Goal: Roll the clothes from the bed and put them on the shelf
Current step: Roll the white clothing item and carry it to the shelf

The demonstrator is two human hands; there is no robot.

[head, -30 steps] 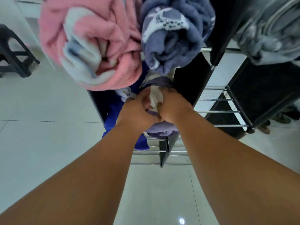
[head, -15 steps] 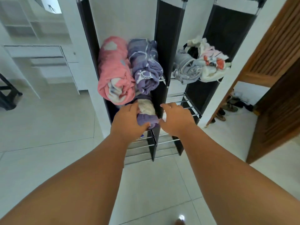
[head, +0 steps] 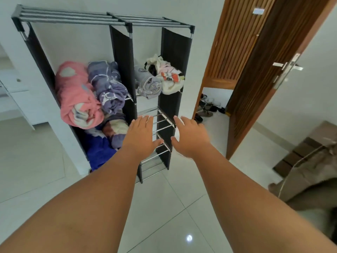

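Both our hands have pulled back from the cream-and-purple roll (head: 116, 130), which sat between them half a second ago. It now lies on its own on the lower left level of the shelf (head: 175, 52), touching the blue garment (head: 98, 148) beside it. The view has drawn away too, so we see the whole frame up to its top bars (head: 73, 15).

Our left hand (head: 141, 136) hovers in front of the shelf, palm down, its fingers (head: 145, 121) straight and slightly spread, holding nothing. Our right hand (head: 191, 137) hovers just beside it, in front of the metal rails (head: 162, 123) of the right column. Its fingers (head: 179, 121) are likewise straight and apart, thumb out, gripping nothing. The two hands are near each other but not touching.

On the upper left level a pink roll (head: 76, 95) lies against a lilac patterned roll (head: 107, 84), both ends jutting past the front. Across the divider (head: 124, 61), on the upper right level, a grey roll (head: 147, 83) lies beside a looser white bundle (head: 167, 73) with orange and black marks.

To the right of the shelf a slatted wooden door (head: 264, 70) stands open, its metal handle (head: 288, 66) showing. Shoes (head: 206, 108) lie on the floor (head: 164, 207) beyond the door. A brown cloth heap (head: 310, 176) sits at the right edge.
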